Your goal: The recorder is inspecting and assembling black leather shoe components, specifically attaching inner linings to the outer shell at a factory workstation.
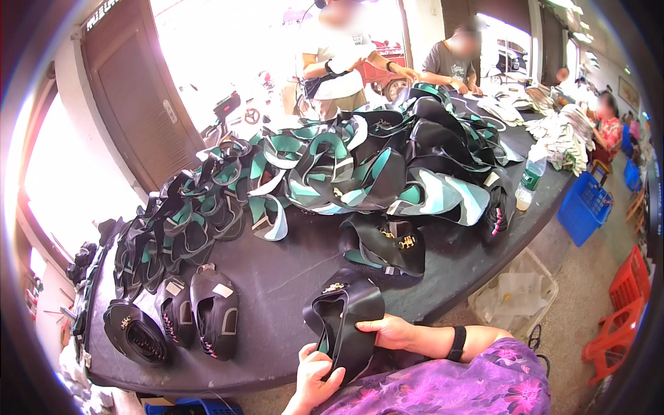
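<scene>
One black shoe upper (344, 321) sits between the fingers, three finished ones (176, 319) lie off to their left, one plastic bottle (531, 177) stands far beyond them, plus two blue crates (584, 207) and two red stools (618, 315).

The black shoe upper (346, 325) looks like smooth, shiny leather, and a small gold metal buckle (334, 287) is seen on its top. It is held by bare skin, the left hand (315, 377) and the right hand (391, 332). The table (277, 277) is covered in dark, dull, matt stuff. The pile of uppers (387, 159) looks glossy, black and green. The bottle (530, 181) is clear plastic. The blue crate (584, 207) is hard plastic. The sleeve (477, 384) is soft purple flowered cloth.
</scene>
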The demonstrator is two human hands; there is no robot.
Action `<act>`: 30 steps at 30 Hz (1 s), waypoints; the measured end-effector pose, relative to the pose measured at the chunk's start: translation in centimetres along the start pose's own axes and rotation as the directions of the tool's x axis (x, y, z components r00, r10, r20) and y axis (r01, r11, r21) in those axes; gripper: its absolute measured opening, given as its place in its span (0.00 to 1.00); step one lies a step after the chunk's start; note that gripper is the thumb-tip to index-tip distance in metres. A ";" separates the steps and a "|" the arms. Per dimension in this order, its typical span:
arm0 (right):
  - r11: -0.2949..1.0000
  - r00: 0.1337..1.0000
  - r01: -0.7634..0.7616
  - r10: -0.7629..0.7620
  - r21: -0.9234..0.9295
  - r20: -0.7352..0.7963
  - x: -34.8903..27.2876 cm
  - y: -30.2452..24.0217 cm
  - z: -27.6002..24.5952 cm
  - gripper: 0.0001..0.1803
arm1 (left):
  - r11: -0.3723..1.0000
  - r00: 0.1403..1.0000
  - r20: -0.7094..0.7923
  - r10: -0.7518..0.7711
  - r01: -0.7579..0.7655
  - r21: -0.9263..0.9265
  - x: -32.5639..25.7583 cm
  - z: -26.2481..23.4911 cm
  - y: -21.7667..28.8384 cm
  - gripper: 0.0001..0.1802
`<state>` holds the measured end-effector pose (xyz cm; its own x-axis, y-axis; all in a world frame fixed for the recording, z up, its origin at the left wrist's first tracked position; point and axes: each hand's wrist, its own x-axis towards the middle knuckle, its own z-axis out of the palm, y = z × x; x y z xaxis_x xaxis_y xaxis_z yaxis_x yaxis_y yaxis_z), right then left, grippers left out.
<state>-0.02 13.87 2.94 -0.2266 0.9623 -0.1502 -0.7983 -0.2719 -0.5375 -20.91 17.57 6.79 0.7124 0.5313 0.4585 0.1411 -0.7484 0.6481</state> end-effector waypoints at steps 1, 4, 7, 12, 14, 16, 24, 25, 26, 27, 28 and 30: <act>1.000 1.000 0.002 -0.002 0.000 0.001 0.0 0.1 -0.1 0.15 | 1.000 1.000 -0.001 0.005 -0.005 -0.001 -0.1 0.1 -0.1 0.15; 1.000 1.000 0.007 -0.007 0.000 0.008 0.1 0.1 -0.2 0.15 | 1.000 1.000 -0.009 0.011 -0.011 0.000 -0.3 0.3 -0.3 0.15; 1.000 1.000 0.006 -0.006 0.004 0.016 0.0 0.0 -0.1 0.15 | 1.000 1.000 -0.025 0.015 -0.015 -0.003 -0.3 0.3 -0.3 0.15; 1.000 1.000 -0.012 0.012 0.022 0.001 0.0 -0.1 0.1 0.15 | 1.000 1.000 -0.007 0.021 -0.021 -0.004 0.1 0.1 -0.2 0.15; 1.000 1.000 -0.010 0.011 0.025 -0.014 0.0 -0.1 0.1 0.15 | 1.000 1.000 0.000 0.018 -0.018 -0.004 0.3 -0.1 0.1 0.15; 1.000 1.000 -0.021 0.020 0.018 0.009 0.1 0.0 -0.5 0.17 | 1.000 1.000 0.007 0.016 -0.016 -0.005 0.3 -0.2 0.3 0.15; 0.997 0.990 -0.055 0.046 0.060 0.130 0.9 -0.3 -0.1 0.18 | 0.997 0.999 0.013 -0.044 0.044 0.060 0.1 -0.4 0.2 0.14; 0.999 0.991 -0.027 0.024 0.020 0.134 1.1 -0.4 0.2 0.19 | 0.997 0.999 0.012 -0.047 0.046 0.059 0.2 -0.4 0.5 0.14; 1.000 0.990 0.001 0.002 -0.020 0.139 1.3 -0.7 0.6 0.19 | 0.994 0.998 -0.007 0.057 -0.056 0.097 0.3 -0.4 0.9 0.14; 1.000 0.990 -0.001 0.004 -0.020 0.139 1.3 -1.0 1.2 0.19 | 0.978 0.987 -0.022 0.161 -0.157 0.137 0.5 -0.5 1.2 0.14; 0.999 0.990 0.019 -0.014 -0.036 0.138 1.3 -1.3 2.2 0.18 | 0.978 0.987 -0.023 0.159 -0.155 0.137 0.6 -0.6 1.4 0.14; 0.998 0.990 0.039 -0.032 -0.050 0.134 1.5 -1.6 2.7 0.17 | 0.937 0.970 0.023 0.243 -0.241 0.253 1.1 -1.0 1.7 0.13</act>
<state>-0.54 15.72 5.80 -0.2737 0.9616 -0.0200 -0.7774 -0.2334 -0.5842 -20.56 17.29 8.98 0.7407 0.3240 0.5885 0.1342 -0.9297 0.3430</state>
